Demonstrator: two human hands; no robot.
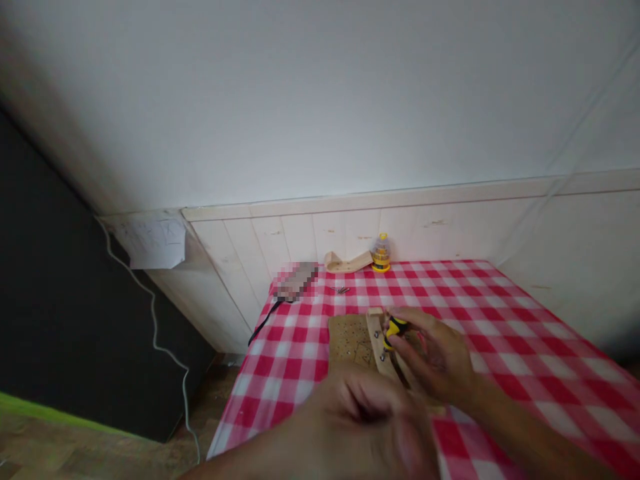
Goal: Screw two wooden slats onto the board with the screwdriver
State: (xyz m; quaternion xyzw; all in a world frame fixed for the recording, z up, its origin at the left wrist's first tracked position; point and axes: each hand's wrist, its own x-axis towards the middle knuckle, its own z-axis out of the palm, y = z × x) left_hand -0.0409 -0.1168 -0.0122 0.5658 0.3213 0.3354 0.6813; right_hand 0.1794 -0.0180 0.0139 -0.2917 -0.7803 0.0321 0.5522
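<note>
My right hand (440, 353) is closed around a yellow and black screwdriver (394, 331), its handle pinched between thumb and fingers. Below it lies a light wooden strip (374, 328) with screws (383, 357) standing partway out of it. The strip rests on a brown, speckled board (347, 340). Close to the camera, my left hand (365, 427) is curled shut and slightly blurred. It covers the near part of the board, and whatever may be between its fingers is hidden.
A red and white checked cloth (500, 313) covers the table. Toward the wall stand a curved wooden piece (347, 265), a yellow-capped bit holder (381, 253) and loose screws (342, 290). A blurred-out flat object (300, 281) with a black strap lies at the left edge.
</note>
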